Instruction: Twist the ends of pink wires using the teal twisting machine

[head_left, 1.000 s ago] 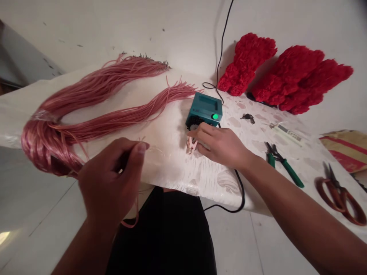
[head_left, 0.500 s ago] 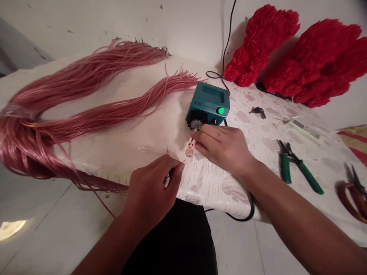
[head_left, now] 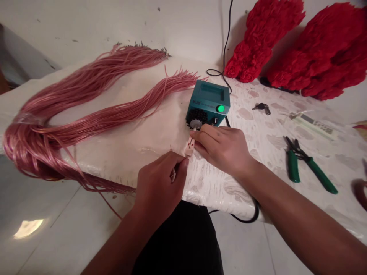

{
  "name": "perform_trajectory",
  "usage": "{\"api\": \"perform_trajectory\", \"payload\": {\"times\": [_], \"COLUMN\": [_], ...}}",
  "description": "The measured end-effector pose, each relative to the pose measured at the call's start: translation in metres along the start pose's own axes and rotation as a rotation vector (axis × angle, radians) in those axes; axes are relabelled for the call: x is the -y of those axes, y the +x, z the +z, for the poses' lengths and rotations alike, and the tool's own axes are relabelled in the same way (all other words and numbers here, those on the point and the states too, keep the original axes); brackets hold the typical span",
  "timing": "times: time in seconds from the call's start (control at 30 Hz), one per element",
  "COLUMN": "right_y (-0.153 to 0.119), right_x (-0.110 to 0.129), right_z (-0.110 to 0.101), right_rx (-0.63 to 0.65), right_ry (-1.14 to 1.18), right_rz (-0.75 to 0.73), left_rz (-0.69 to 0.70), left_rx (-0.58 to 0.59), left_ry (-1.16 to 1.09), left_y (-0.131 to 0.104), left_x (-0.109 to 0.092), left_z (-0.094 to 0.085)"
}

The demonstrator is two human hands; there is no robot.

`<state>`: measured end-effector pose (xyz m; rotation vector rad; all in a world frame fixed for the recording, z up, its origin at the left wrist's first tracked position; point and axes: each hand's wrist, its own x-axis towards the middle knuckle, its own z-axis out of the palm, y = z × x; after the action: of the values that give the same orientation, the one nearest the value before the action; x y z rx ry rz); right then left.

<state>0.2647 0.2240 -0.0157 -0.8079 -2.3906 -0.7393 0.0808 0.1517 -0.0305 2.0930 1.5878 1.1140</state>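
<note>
A teal machine (head_left: 210,100) with a lit green button and a black bristly wheel (head_left: 197,116) stands on the table. From its spindle a small pale plastic fitting (head_left: 189,147) with red marks points toward me. My right hand (head_left: 222,147) is closed, thumb and fingers pinching the fitting's upper end by the spindle. My left hand (head_left: 162,177) is also closed, with a thin pink wire between thumb and forefinger. The wire's tip meets the fitting's lower end; whether it is inside I cannot tell. Its remaining length is mostly hidden by the hand.
A large bundle of pink wires (head_left: 94,122) covers the table's left side. Red artificial flowers (head_left: 266,34) lean at the back right. On the right lie keys (head_left: 262,108), a pale remote-like device (head_left: 317,126), green-handled pliers (head_left: 321,175) and a partly cut-off brown handle (head_left: 359,191). Black cable (head_left: 229,30) runs behind.
My left hand has moved right and slightly up, bringing the wire's tip to the fitting's lower end. My right hand keeps its place at the spindle. The view has shifted slightly.
</note>
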Motion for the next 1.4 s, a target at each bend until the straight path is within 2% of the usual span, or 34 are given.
{"api": "perform_trajectory", "payload": {"times": [0.37, 0.6, 0.93, 1.2, 1.4], "right_y": [-0.0014, -0.0031, -0.0070, -0.0053, -0.0076], "right_x": [0.0054, 0.0063, 0.0012, 0.0020, 0.0044], "right_z": [0.0029, 0.0059, 0.0041, 0.0051, 0.0052], "right_rx": [-0.044, -0.024, 0.028, -0.010, 0.022], "right_ry": [-0.031, 0.013, 0.053, 0.042, 0.077], "right_rz": [0.035, 0.085, 0.060, 0.047, 0.074], "left_rz": [-0.085, -0.097, -0.098, -0.103, -0.096], "left_rx": [-0.009, 0.014, 0.034, 0.010, -0.030], "left_ry": [0.001, -0.032, -0.059, -0.022, -0.020], "left_y": [0.0050, 0.0042, 0.0023, 0.0022, 0.0015], "left_x": [-0.0085, -0.0082, -0.0059, -0.0083, -0.0059], "left_z": [-0.0001, -0.0011, -0.0014, 0.0022, 0.0063]}}
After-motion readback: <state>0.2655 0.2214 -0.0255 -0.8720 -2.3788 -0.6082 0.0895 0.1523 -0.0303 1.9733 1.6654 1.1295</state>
